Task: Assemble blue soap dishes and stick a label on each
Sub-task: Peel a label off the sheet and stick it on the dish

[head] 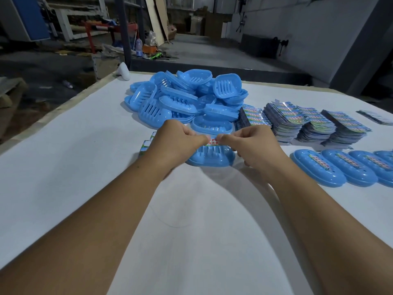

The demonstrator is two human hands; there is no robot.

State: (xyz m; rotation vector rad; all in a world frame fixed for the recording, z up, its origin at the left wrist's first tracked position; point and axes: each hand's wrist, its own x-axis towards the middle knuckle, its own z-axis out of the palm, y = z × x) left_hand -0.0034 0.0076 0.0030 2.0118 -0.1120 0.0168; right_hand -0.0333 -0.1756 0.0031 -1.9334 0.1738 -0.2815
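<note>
A blue soap dish lies on the white table right in front of me. Just above it, a label with red characters is stretched between my hands. My left hand pinches its left end and my right hand pinches its right end. Both hands hover over the dish, and most of the label is hidden behind my fingers. A heap of loose blue dish parts lies beyond the hands.
Stacks of printed labels stand at the right behind the dish. A row of finished, labelled dishes lies along the right side. A few small label pieces lie left of my left hand. The table's far edge borders a workshop floor.
</note>
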